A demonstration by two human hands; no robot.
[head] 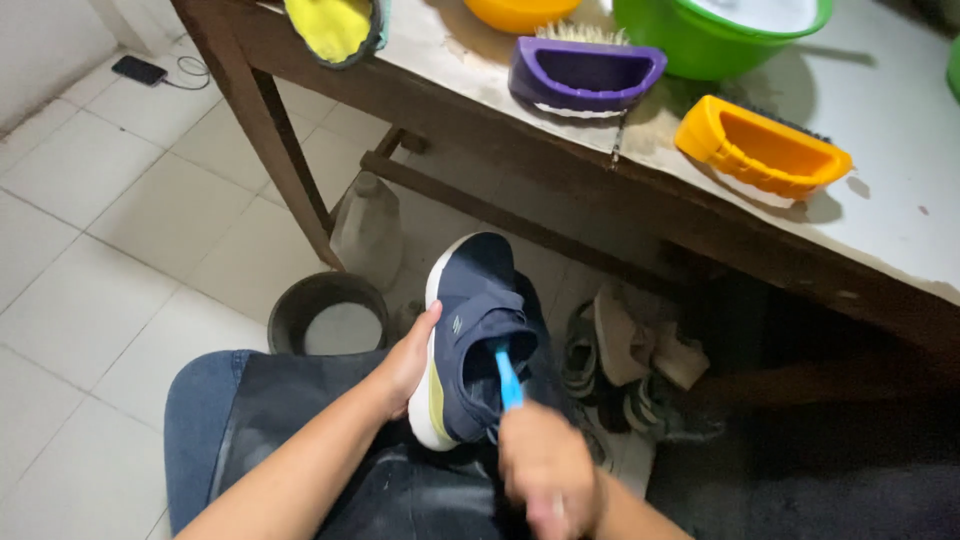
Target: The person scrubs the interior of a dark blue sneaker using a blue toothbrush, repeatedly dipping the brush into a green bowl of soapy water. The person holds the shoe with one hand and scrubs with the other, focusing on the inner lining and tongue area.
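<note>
Pale floor tiles run under a worn wooden surface at which a person sits with a dark apron over the lap.

Nearest, the right hand is closed in a fist round the handle of a small blue brush, whose head is pushed into the opening of a navy shoe with a white sole. The left hand is curled against the shoe's sole side, thumb on top, steadying it upright above the lap, toe pointing away.

Beyond the knees on the floor stand a dark round bucket holding pale water and a cloudy plastic jug, just beside the surface's leg. To the right, under the surface, lies a heap of other shoes; I cannot count them exactly.

Along the surface's near edge sit two scrubbing brushes, one purple and one orange, both partly overhanging. Behind them are one green basin and one orange bowl; a yellow insole-shaped piece lies at the left corner.

The left hand's hold looks light, so I judge that a hard stroke could twist the shoe loose and drop it into the bucket. A knock to the surface might tip an overhanging brush off.
</note>
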